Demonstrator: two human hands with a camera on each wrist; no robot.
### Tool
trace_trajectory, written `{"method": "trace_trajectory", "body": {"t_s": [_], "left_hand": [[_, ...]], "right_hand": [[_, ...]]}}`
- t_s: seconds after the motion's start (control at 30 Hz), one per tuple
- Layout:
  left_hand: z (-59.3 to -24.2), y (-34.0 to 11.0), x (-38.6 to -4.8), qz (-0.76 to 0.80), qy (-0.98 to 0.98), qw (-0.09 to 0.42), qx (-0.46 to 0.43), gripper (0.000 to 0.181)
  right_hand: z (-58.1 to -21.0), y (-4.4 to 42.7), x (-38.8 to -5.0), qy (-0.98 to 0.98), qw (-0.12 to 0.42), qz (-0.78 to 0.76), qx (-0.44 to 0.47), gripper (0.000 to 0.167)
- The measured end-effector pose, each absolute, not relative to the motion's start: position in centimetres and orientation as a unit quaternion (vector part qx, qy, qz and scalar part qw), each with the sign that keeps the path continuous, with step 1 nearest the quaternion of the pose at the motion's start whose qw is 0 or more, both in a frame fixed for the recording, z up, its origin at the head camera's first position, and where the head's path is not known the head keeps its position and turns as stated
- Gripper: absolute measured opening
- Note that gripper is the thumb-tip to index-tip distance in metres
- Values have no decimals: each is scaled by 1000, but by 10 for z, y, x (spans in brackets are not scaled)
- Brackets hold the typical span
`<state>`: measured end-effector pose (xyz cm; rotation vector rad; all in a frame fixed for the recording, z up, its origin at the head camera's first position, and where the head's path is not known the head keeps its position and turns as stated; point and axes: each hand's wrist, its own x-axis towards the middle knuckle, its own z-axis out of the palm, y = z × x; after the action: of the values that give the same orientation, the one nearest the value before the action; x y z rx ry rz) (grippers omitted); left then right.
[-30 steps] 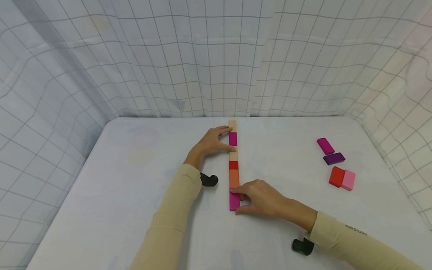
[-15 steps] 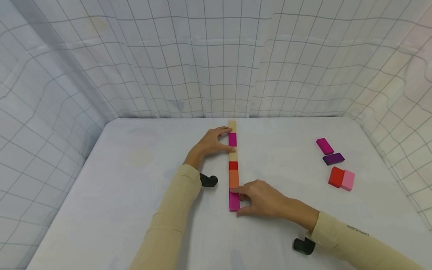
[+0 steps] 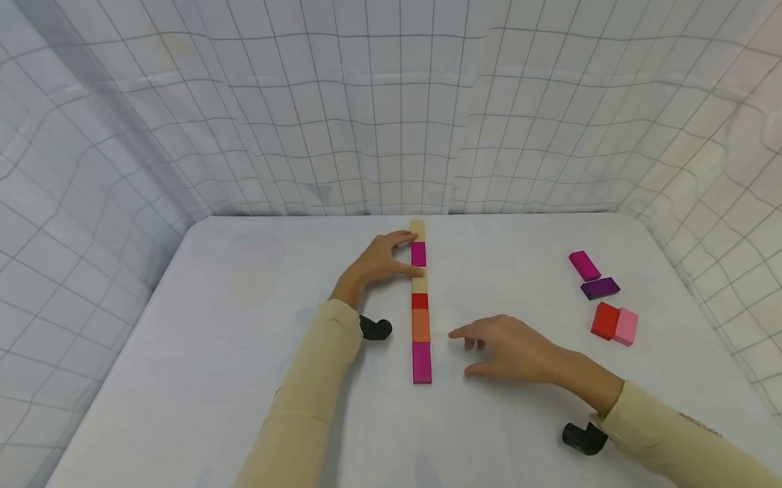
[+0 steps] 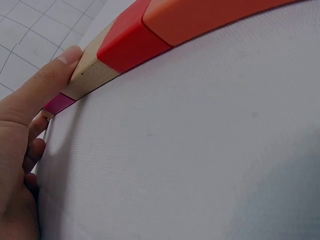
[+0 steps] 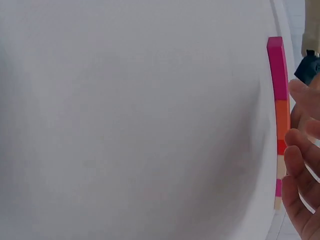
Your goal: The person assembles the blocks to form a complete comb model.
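Note:
A straight row of painted and plain wooden blocks runs away from me on the white table in the head view. From near to far come a magenta block (image 3: 422, 363), an orange block (image 3: 420, 325), a red block (image 3: 419, 300), a plain wood block (image 3: 419, 282), another magenta block (image 3: 419, 254) and a second plain wood block (image 3: 418, 229). My left hand (image 3: 380, 257) rests against the row's far part from the left, thumb on the nearer plain block (image 4: 92, 75), fingertips at the farther one. Right of the row, my right hand (image 3: 514, 349) hovers with nothing in it, fingers spread.
On the right of the table lie a loose magenta block (image 3: 584, 266), a dark purple block (image 3: 600, 288), a red block (image 3: 605, 320) and a pink block (image 3: 626, 327). White grid-patterned curtain (image 3: 399, 114) encloses the table's back and sides.
My right hand has let go of the near magenta block and moved off to the right. The left hand keeps its place on the row.

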<state>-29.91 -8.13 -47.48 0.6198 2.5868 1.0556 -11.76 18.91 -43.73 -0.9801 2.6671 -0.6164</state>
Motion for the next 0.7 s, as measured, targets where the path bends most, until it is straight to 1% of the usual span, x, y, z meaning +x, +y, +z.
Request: {"method": "trace_trajectory", "body": {"t_s": [0.23, 0.5, 0.7], "left_hand": [[-475, -82, -299, 370, 891, 138, 226, 88], [-474, -81, -299, 374, 888, 132, 232, 89], [-474, -82, -298, 375, 889, 130, 229, 89]], "right_hand": [[-434, 221, -118, 916, 98, -228, -314, 54], [-435, 276, -118, 928, 65, -260, -260, 53], [-433, 309, -118, 934, 20, -255, -250, 50]]}}
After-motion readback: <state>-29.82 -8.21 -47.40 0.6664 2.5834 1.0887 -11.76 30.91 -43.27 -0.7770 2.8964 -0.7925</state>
